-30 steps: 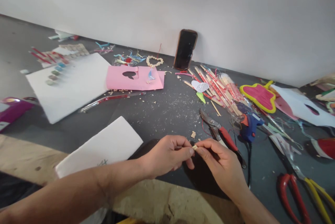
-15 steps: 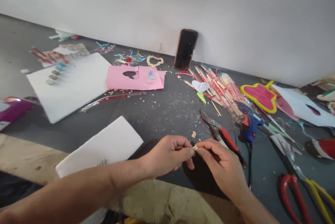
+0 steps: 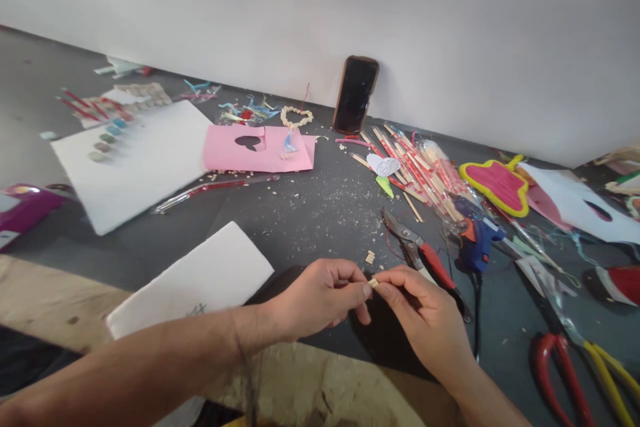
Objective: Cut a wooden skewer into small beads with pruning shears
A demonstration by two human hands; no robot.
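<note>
Near the table's front edge, my left hand (image 3: 325, 297) and my right hand (image 3: 425, 310) meet at their fingertips. Between them they pinch small pale wooden pieces (image 3: 373, 283), partly covered by the fingers. Just beyond lies a little group of similar cut pieces (image 3: 370, 257) on the dark table (image 3: 320, 234). Pruning shears (image 3: 430, 257) with red handles rest right beside my right hand. A white foam block (image 3: 200, 280) lies under and beyond my left forearm.
A phone (image 3: 356, 94) leans on the wall. Wrapped chopsticks (image 3: 415, 167), a blue glue gun (image 3: 477, 240) and scissors (image 3: 570, 340) lie to the right. Pink card (image 3: 260, 148), a heart-shaped bead ring (image 3: 296, 116) and a white board (image 3: 140, 160) are at the left and middle.
</note>
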